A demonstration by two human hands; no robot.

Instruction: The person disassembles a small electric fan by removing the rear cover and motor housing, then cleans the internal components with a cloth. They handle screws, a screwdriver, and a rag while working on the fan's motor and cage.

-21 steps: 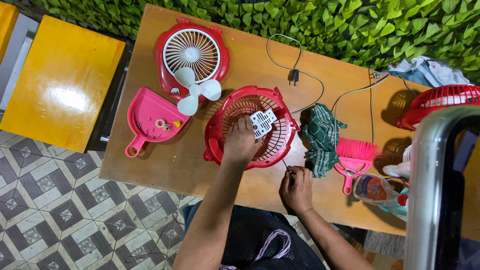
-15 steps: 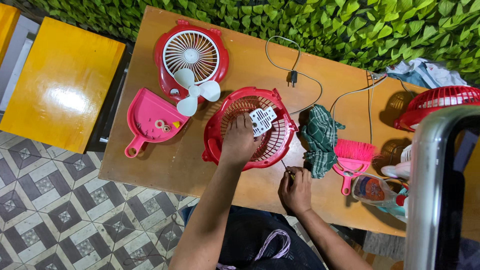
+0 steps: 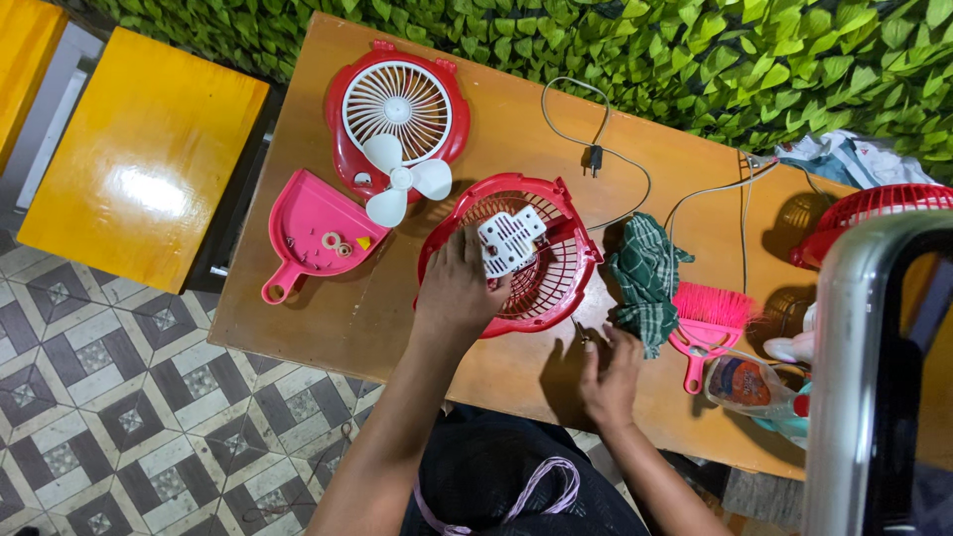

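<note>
Green cloth [image 3: 645, 283] sits at 3 o'clock of my red grille [image 3: 556, 268] — left hand [image 3: 457, 288] grips its white motor part [image 3: 509, 241], right hand [image 3: 611, 372] pinches a small tool [image 3: 581, 333].

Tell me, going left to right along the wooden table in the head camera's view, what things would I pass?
Pink dustpan → white fan blade → red fan grille, with the left hand on it → right hand → green checked cloth → pink brush.
</note>
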